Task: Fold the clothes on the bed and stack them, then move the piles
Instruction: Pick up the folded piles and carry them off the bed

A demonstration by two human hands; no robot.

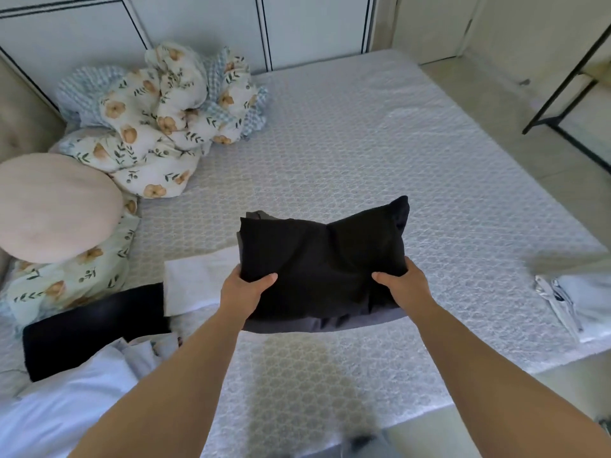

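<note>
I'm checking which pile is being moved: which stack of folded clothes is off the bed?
The dark pile, black on top and grey beneath, gripped by the left hand and right hand. The black and white folded clothes lie on the bed.

A bed (380,153) with a pale patterned cover fills the room ahead of the hands, its far edge against a white panelled wall (205,24) lined with dark vertical strips. Up and left of the hands lie a bunched floral quilt (158,120) and a round pink pillow (56,206), with a beige padded headboard (23,117) at the far left. To the right of the hands, past the bed's edge, is pale floor (515,127) and a black metal frame (568,94); soft daylight falls evenly.
</note>
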